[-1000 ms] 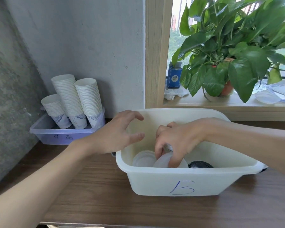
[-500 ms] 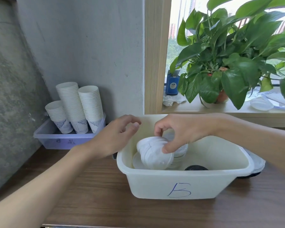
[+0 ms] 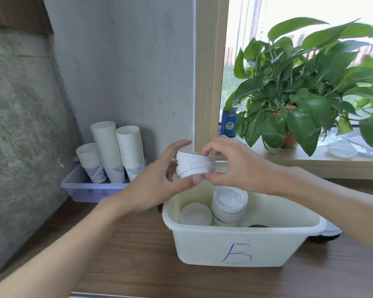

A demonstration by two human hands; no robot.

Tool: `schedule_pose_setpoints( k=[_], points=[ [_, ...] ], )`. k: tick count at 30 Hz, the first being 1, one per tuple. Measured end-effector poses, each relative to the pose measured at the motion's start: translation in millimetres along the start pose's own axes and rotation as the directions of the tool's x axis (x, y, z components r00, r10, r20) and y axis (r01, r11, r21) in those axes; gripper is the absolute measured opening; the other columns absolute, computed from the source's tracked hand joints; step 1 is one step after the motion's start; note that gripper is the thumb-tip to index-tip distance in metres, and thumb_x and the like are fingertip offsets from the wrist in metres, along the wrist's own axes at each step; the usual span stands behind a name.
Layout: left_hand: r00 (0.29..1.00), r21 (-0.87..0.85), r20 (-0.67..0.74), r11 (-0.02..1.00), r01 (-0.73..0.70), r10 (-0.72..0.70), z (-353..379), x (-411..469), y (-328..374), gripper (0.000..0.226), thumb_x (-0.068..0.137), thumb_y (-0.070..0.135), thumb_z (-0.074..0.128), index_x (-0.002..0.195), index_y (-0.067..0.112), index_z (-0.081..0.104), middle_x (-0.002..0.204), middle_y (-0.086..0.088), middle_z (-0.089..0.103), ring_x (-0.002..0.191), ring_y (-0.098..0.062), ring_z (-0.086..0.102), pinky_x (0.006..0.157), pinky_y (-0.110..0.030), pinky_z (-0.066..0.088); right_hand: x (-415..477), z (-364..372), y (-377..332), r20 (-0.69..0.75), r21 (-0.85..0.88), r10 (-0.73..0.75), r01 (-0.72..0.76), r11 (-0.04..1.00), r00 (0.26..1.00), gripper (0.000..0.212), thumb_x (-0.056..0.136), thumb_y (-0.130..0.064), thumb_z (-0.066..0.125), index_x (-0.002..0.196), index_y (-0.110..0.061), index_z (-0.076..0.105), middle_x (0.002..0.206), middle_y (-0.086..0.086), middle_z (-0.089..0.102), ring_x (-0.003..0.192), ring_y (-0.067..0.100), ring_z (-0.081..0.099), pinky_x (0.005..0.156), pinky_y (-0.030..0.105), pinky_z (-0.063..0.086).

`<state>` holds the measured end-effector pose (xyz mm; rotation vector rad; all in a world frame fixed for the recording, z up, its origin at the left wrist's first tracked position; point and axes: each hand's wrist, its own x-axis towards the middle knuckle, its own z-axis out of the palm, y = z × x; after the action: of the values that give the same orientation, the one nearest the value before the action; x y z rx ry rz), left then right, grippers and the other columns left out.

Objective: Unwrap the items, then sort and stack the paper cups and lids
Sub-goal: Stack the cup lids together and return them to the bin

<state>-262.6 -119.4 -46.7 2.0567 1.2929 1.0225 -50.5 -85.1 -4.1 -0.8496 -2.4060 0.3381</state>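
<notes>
A short stack of white lids (image 3: 194, 165) hangs in the air above the white bin marked B (image 3: 235, 244). My left hand (image 3: 157, 179) grips the stack from the left with thumb underneath, and my right hand (image 3: 230, 166) pinches its right side. Inside the bin stand another stack of white lids (image 3: 229, 203), a single white lid (image 3: 195, 214) and a black lid (image 3: 258, 226), mostly hidden by the bin's wall. Three stacks of paper cups (image 3: 114, 151) stand in a clear tray (image 3: 84, 190) at the back left.
The bin and tray sit on a wooden table (image 3: 127, 254) in a corner of grey walls. A potted plant (image 3: 299, 100), a blue box (image 3: 228, 124) and clear plastic wrapping (image 3: 342, 147) are on the window sill behind. A dark object (image 3: 323, 236) lies to the right of the bin.
My right hand has lifted the stack of lids out of the bin, and my left hand has come up and taken hold of it from the left.
</notes>
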Motion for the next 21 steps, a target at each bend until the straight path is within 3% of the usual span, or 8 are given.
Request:
schedule_pose_setpoints(
  k=[4, 7, 11, 15, 17, 21],
  points=[
    [0.997, 0.0, -0.069, 0.999, -0.046, 0.046, -1.3, -6.8, -3.1, 0.053, 0.076, 0.046, 0.076, 0.122, 0.043, 0.049, 0.089, 0.013, 0.062, 0.079, -0.013, 0.058, 0.068, -0.022, 0.046, -1.2, 8.2, -6.8, -0.009, 0.041, -0.03, 0.03, 0.999, 1.0, 0.026, 0.077, -0.016, 0.072, 0.099, -0.019, 0.058, 0.094, -0.022, 0.051, 0.099, -0.001, 0.045, 0.091, 0.02, 0.038],
    [0.987, 0.073, -0.15, 0.996, -0.046, 0.057, -4.5, -13.1, -4.4, 0.037, 0.078, 0.034, 0.08, 0.105, 0.035, 0.056, 0.085, 0.006, 0.063, 0.075, -0.01, 0.057, 0.064, -0.014, 0.042, -0.9, 15.9, -5.7, -0.021, 0.068, -0.043, 0.044, 0.997, 0.999, 0.03, 0.077, -0.016, 0.074, 0.102, -0.02, 0.058, 0.1, -0.02, 0.051, 0.101, 0.002, 0.046, 0.09, 0.022, 0.039],
    [0.97, 0.293, -0.217, 0.955, -0.045, 0.112, -14.6, -20.6, -12.2, 0.038, 0.079, 0.023, 0.081, 0.104, 0.037, 0.055, 0.092, 0.003, 0.061, 0.075, -0.003, 0.052, 0.065, -0.005, 0.039, -1.8, 28.0, 3.1, -0.051, 0.14, 0.085, -0.077, 0.987, 0.995, 0.047, 0.078, -0.028, 0.076, 0.115, -0.027, 0.048, 0.112, -0.014, 0.047, 0.106, -0.001, 0.049, 0.089, 0.014, 0.042],
    [0.953, 0.397, -0.241, 0.915, -0.073, 0.181, -27.8, -25.8, -26.3, 0.041, 0.082, 0.018, 0.078, 0.112, 0.034, 0.055, 0.101, -0.002, 0.059, 0.087, -0.007, 0.05, 0.072, -0.004, 0.036, -3.9, 48.4, 14.0, 0.214, 0.08, 0.222, -0.244, 0.967, 0.951, 0.057, 0.078, -0.033, 0.077, 0.123, -0.017, 0.046, 0.114, -0.003, 0.054, 0.105, 0.011, 0.054, 0.092, 0.026, 0.047],
    [0.95, 0.435, -0.226, 0.895, -0.098, 0.214, -30.6, -29.2, -29.2, 0.041, 0.082, 0.017, 0.077, 0.112, 0.033, 0.055, 0.097, 0.002, 0.056, 0.088, -0.001, 0.049, 0.072, -0.003, 0.035, -4.6, 61.1, 16.3, 0.324, -0.009, 0.234, -0.244, 0.97, 0.917, 0.063, 0.078, -0.04, 0.075, 0.129, -0.018, 0.044, 0.12, -0.004, 0.054, 0.111, 0.009, 0.052, 0.098, 0.027, 0.044],
    [0.952, 0.448, -0.205, 0.887, -0.114, 0.226, -30.2, -35.6, -33.8, 0.037, 0.082, 0.014, 0.078, 0.115, 0.02, 0.062, 0.093, 0.019, 0.045, 0.088, 0.009, 0.047, 0.075, -0.001, 0.033, 1.0, 75.5, 18.1, 0.408, -0.175, 0.28, -0.226, 0.958, 0.869, 0.072, 0.075, -0.055, 0.069, 0.133, -0.023, 0.042, 0.131, -0.008, 0.053, 0.119, 0.01, 0.051, 0.098, 0.032, 0.044]
  ],
)
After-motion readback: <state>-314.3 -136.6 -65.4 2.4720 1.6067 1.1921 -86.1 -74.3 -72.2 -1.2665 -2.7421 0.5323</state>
